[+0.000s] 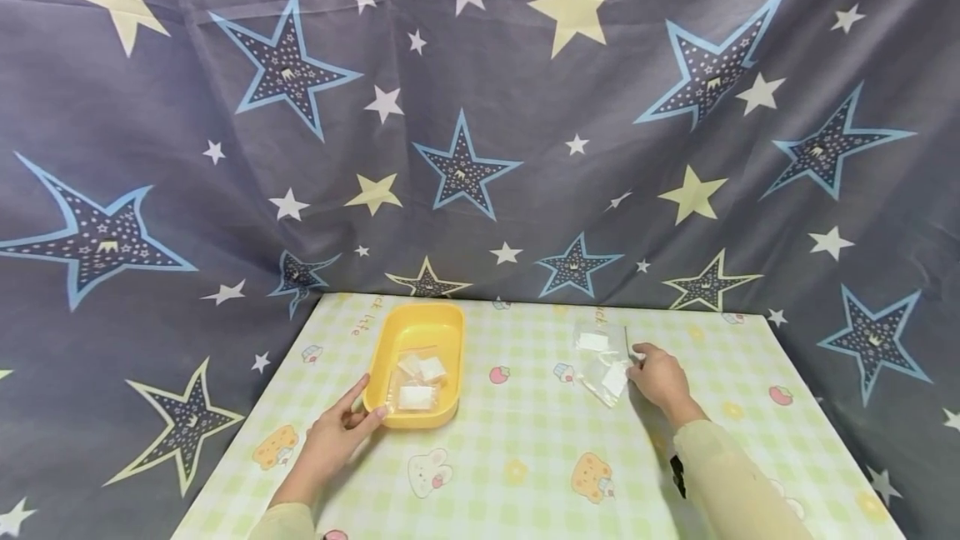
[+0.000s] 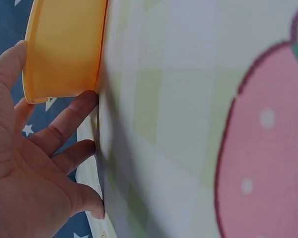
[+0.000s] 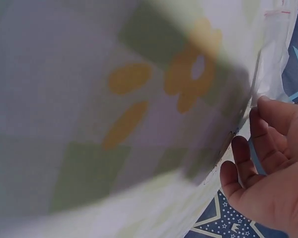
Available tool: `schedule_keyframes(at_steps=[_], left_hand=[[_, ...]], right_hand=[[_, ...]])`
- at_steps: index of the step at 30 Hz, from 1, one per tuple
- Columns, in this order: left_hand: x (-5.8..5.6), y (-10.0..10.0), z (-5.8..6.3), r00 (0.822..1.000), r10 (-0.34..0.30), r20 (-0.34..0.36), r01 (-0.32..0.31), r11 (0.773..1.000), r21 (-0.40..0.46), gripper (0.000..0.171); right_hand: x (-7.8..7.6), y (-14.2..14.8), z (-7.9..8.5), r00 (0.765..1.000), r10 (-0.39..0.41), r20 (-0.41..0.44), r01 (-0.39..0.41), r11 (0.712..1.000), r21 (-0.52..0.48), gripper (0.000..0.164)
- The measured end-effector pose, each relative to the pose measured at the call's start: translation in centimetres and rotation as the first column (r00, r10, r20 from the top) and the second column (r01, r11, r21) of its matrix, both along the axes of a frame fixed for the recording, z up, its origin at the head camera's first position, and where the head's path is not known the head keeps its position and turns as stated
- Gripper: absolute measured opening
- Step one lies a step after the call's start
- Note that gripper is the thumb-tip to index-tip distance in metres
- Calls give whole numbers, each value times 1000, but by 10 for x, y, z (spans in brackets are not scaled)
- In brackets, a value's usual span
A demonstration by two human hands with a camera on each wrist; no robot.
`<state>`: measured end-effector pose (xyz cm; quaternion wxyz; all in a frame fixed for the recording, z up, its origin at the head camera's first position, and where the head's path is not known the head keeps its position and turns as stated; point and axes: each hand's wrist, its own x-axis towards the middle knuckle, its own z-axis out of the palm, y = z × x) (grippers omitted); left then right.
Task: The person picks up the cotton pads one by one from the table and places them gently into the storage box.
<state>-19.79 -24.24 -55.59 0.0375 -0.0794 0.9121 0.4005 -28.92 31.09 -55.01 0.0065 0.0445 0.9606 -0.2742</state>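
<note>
My left hand point(image 1: 335, 438) holds the near left corner of a yellow plastic tray point(image 1: 459, 357), thumb and fingers spread around its wall. Inside the tray lie several small clear bags point(image 1: 416, 397) with white inserts. On the right, my right hand point(image 1: 662, 380) pinches the edge of a clear zip bag point(image 1: 606, 377) containing a white piece. Thumb and forefinger meet at that bag's edge in the right wrist view, where the bag point(image 3: 272, 67) has a red line along its top. Just behind it lies another clear bag point(image 1: 594, 341), also with a white piece.
A table point(image 1: 517, 432) with a green checked, cartoon-printed cover carries everything. Behind and beside it hangs a dark curtain point(image 1: 510, 73) patterned with stars. Between the tray and the loose bags runs a stretch of printed cover.
</note>
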Motion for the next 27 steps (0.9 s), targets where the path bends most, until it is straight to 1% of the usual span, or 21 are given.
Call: schedule_keyframes(at_steps=[3, 7, 13, 20, 27], left_hand=[[0, -1, -1, 1000, 0, 3, 0, 1000, 5, 88], [0, -1, -1, 1000, 1, 3, -2, 1000, 11, 88], [-2, -1, -2, 1000, 12, 21, -12, 1000, 15, 88], [-2, -4, -3, 999, 2, 36, -3, 999, 41, 90], [-2, -3, -2, 999, -8, 33, 7, 999, 34, 90]], right_hand=[[0, 1, 2, 1000, 9, -5, -9, 997, -77, 52], [0, 1, 7, 999, 17, -34, -22, 990, -136, 51], [-1, -2, 13, 997, 22, -79, -36, 984, -175, 51], [1, -10, 33, 994, 23, -106, -45, 978, -205, 50], [4, -17, 52, 993, 30, -118, -57, 969, -240, 51]])
